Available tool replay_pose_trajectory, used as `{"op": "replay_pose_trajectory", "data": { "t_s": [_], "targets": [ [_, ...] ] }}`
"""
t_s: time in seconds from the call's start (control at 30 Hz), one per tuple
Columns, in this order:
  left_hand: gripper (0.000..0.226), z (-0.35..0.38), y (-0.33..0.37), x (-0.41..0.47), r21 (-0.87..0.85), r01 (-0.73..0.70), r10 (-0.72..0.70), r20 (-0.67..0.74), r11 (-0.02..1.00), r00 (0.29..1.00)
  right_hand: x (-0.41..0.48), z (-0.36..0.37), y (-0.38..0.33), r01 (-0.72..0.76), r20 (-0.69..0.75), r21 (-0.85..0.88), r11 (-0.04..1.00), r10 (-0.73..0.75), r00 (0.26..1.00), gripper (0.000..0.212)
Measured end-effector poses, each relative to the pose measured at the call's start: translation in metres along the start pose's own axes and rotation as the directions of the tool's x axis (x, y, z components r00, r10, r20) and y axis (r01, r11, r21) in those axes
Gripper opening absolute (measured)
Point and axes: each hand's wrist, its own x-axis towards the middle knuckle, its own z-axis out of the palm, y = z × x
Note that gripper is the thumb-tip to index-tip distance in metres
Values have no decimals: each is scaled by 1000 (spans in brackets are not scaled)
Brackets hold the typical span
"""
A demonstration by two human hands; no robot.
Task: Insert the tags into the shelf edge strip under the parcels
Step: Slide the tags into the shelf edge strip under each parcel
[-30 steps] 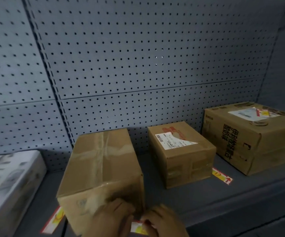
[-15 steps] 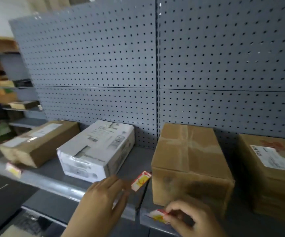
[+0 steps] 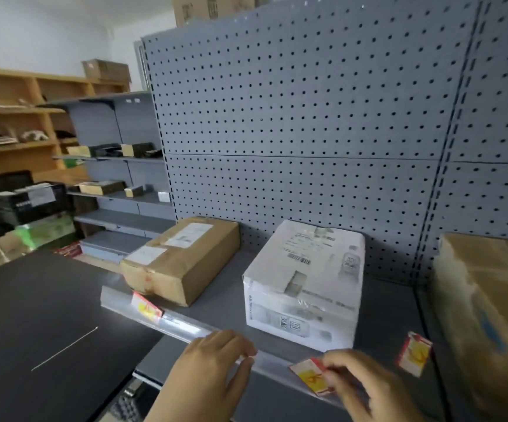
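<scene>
A clear edge strip runs along the front of the grey shelf. My right hand pinches a red-and-yellow tag against the strip, below the white parcel. My left hand rests with its fingertips on the strip just left of that tag and holds nothing. Another tag sits in the strip under the brown parcel at the left. A third tag stands on the shelf beside the brown box at the right edge.
Grey pegboard backs the shelf. A dark table surface lies to the left. Further left stand grey shelves and wooden shelving with small boxes, plus a black crate.
My view has swung left along the shelf, bringing the white and far-left brown parcels in. My left hand let go of the tag beside the brown box and moved onto the strip. My right hand carried its tag left, under the white parcel.
</scene>
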Motion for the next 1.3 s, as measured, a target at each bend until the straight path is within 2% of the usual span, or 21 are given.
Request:
{"op": "replay_pose_trajectory", "data": {
  "t_s": [0.23, 0.43, 0.5, 0.63, 0.73, 0.9, 1.13, 1.2, 1.3],
  "targets": [
    [12, 11, -64, 0, -112, -138, 146, 64, 984, 987, 13, 41, -21, -162, -88, -36, 986, 159, 983, 58],
    [19, 50, -75, 4, -195, -195, 217, 94, 961, 972, 21, 47, -19, -188, -110, -109, 976, 176, 978, 55],
    [23, 67, -79, 7, -177, -229, 253, 131, 957, 958, 23, 50, -18, -213, -128, -115, 970, 198, 972, 48],
    [23, 91, -82, 8, -72, -292, 301, 191, 954, 934, 25, 55, -16, -239, -126, -118, 964, 224, 966, 45],
    [23, 99, -79, 9, -24, -326, 326, 156, 945, 933, 24, 56, -16, -268, -106, -94, 959, 258, 960, 42],
    [17, 108, -78, 11, 14, -346, 343, 92, 938, 935, 28, 56, -18, -265, -132, -79, 961, 253, 958, 51],
    [53, 124, -74, 7, -19, -305, 305, 91, 952, 948, 31, 61, -17, -279, -99, -60, 959, 272, 957, 41],
    [48, 127, -75, 3, -25, -288, 289, 87, 957, 953, 33, 63, -15, -273, -107, -40, 961, 268, 958, 41],
    [30, 130, -75, -1, -48, -268, 269, 10, 962, 963, 35, 68, -9, -267, -94, -43, 963, 262, 960, 42]
  ]
}}
